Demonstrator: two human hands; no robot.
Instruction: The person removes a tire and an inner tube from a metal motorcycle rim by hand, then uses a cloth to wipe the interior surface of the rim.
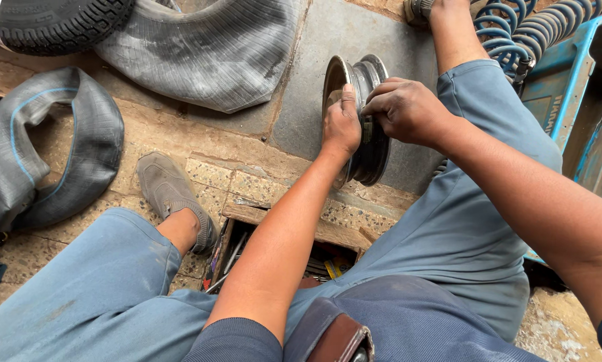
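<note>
Both hands are gripping a small upright grey steel wheel rim (364,124): left hand (342,126) pressing flat, right hand (403,107) curling over its edge.

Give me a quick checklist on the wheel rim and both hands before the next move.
1. Wheel rim standing on edge on the stone floor: ok.
2. Left hand flat against the rim's near face: ok.
3. Right hand on the rim's top edge: ok; whether its grip is closed, cannot tell.
4. Inner tube and tyre lie apart from the rim: ok.
5. Toolbox open between the legs, within sight: ok.
6. Rim's far face condition: cannot tell, hidden.
</note>
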